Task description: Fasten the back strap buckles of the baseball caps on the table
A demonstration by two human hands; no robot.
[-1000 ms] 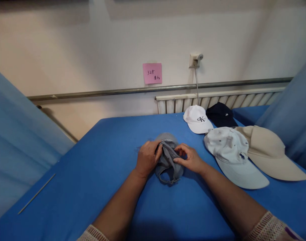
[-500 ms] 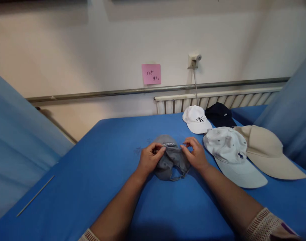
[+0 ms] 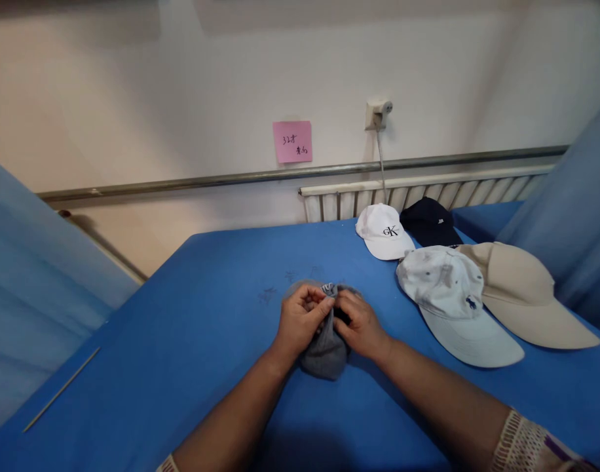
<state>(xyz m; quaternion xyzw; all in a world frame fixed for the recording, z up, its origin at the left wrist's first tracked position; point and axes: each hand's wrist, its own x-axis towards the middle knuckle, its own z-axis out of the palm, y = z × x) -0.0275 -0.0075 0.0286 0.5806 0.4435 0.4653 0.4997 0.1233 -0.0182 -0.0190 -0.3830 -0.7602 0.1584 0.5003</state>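
Far L: a blue curtain (image 3: 29, 288), then a thin stick (image 3: 61, 389) lying slantwise near the L edge of the blue-covered bench (image 3: 192, 314), no hand on it. Mid-bench, the L hand (image 3: 300, 321) has its grip clamped: thumb & fingers pinch the grey cap (image 3: 324, 357) approx. at its white lettering. That cap is betw. both hands, cloth bunched up, crown sagging toward the wearer; part of it is hidden behind the knuckles. Pink note (image 3: 293, 141) is on the wall beyond. R hand (image 3: 363, 324) is at the cap's other side, thumb & fingertips on the cloth; whether that grip pinches too, can't tell.

So the grey cap looks like the unfinished one: in hand, out of shape, well apart from the rest.

To the R, 4 caps seem done w/, judging by how they lie: no hand on any, crowns up, brims out. White cap (image 3: 381, 229) w/ black letters sits at the back, navy cap (image 3: 430, 219) just beside it; nearer, the pale cap (image 3: 440, 282) w/ a small dark logo partly overlaps the beige cap (image 3: 519, 278), farthest R.
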